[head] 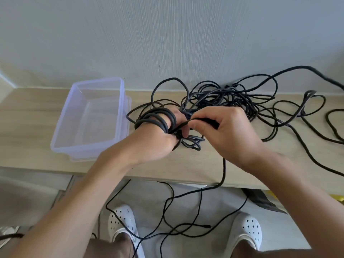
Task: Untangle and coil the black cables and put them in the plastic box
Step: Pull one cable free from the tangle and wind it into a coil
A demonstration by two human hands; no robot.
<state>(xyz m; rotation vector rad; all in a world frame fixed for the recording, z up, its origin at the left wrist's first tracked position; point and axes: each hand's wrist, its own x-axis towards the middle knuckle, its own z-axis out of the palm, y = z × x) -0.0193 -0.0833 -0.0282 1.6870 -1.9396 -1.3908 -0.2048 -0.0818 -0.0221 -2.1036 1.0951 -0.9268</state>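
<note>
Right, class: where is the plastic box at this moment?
In the head view the box stands on the table, left of the left hand and its cable coil, near the wall.

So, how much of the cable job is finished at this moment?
Done: several turns of black cable form a coil around the left hand. In hand: the right hand pinches the next strand beside that coil. Left: the big tangle is not sorted, one cable hangs over the edge of the table, and the plastic box holds nothing yet.
</note>
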